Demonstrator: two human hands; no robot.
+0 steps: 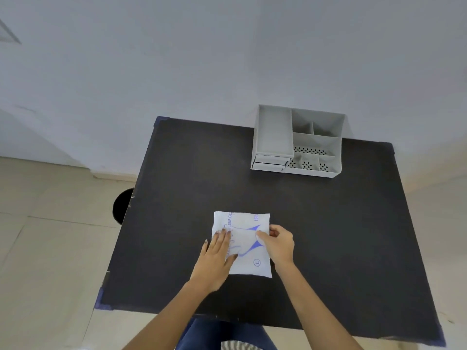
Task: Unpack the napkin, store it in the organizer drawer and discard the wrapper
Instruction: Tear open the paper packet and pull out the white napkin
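Observation:
A white packet with blue print (pixel 246 221) lies flat on the dark table (pixel 202 178), near its front middle. My left hand (pixel 218 251) rests flat on the packet's left side, fingers spread. At the packet's right edge, my right hand (pixel 279 242) pinches the wrapper between thumb and fingers. The napkin itself is hidden inside the wrapper. A grey desk organizer (pixel 274 132) stands at the table's far right, with several open compartments and two small drawers (pixel 270 162) at its front left, both closed.
A black round bin (pixel 122 205) stands on the tiled floor by the table's left edge, partly hidden under it. A white wall runs behind the table. My legs show below the table's front edge.

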